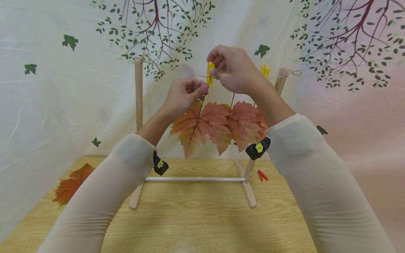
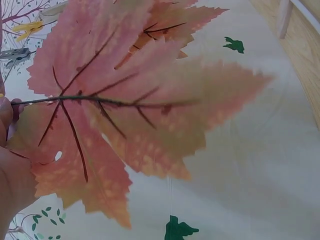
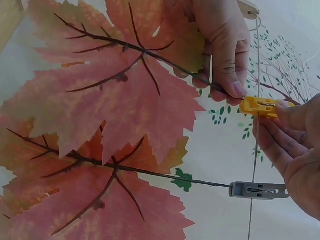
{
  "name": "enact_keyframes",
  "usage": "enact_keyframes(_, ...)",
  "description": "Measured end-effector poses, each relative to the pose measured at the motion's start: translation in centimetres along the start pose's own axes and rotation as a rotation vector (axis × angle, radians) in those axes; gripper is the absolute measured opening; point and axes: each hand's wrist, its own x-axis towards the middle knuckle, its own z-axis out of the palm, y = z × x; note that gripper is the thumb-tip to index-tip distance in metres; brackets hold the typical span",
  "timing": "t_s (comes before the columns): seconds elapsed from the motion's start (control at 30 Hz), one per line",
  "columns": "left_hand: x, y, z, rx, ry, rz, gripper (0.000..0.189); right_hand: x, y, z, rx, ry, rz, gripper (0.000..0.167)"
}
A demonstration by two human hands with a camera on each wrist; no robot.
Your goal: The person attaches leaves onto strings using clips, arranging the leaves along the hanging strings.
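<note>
Our left hand (image 1: 186,93) pinches the leaf (image 1: 202,126) by its stem (image 3: 200,78), below the string (image 3: 254,162), between its ends; our right hand (image 1: 236,69) pinches the yellow clip (image 1: 209,78) — we'd best keep the stem steady, well inside the clip, before easing off.

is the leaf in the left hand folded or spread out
Spread out: in the left wrist view, the leaf fans its lobes wide, while the left hand pinches its stem.

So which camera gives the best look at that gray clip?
The right wrist view: there the gray clip is large and clear. The left wrist view has it small at the left edge; the head view doesn't show it.
</note>
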Motion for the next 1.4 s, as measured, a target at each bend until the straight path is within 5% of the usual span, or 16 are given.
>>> enact_keyframes(0.67, -0.39, 0.32, 0.18, 0.005, 0.020, -0.036, 0.018, -0.08, 0.41, 0.18, 0.070, -0.019, -0.011, 0.036)
enact_keyframes(1.4, -0.92, 0.06, -0.49, 0.006, 0.009, -0.017, 0.023, -0.41, 0.52, -0.08, 0.018, -0.001, 0.002, 0.038)
